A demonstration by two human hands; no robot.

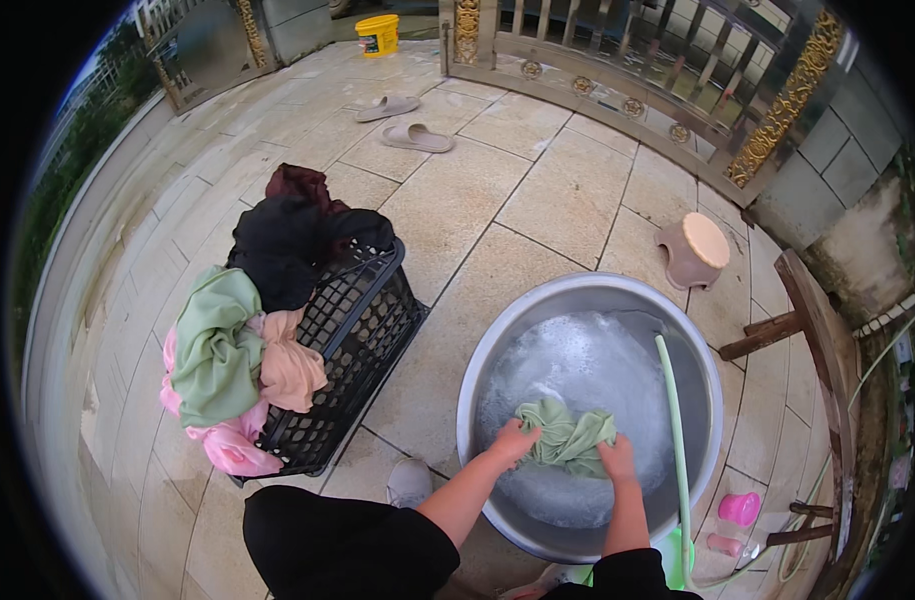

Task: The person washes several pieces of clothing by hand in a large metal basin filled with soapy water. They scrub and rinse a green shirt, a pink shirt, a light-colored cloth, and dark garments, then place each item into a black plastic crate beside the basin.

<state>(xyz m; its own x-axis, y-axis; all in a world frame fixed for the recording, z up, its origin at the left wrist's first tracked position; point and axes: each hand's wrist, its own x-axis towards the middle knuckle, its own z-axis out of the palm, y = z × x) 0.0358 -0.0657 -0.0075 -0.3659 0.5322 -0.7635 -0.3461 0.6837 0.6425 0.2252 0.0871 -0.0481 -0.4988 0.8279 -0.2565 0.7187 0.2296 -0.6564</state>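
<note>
Both of my hands grip a light green cloth (pixel 566 439) over a large metal basin (pixel 495 352). My left hand (pixel 514 441) holds its left end, and my right hand (pixel 617 456) has the right end. The fabric is bunched between them at the water (pixel 577 367), which looks cloudy and lightly foamy. Over the basin's right rim bends a pale green hose (pixel 675 427), its end just above the water. How far the cloth's underside dips into the water cannot be seen.
Left of the basin, a black plastic basket (pixel 360 352) carries black, green, peach and pink clothes (pixel 221 352). A small plastic stool (pixel 694 251) stands beyond the basin. A wooden bench (pixel 821 352) and a pink cup (pixel 739 509) are at the right. Slippers (pixel 417 138) and a yellow bucket (pixel 378 36) lie farther off.
</note>
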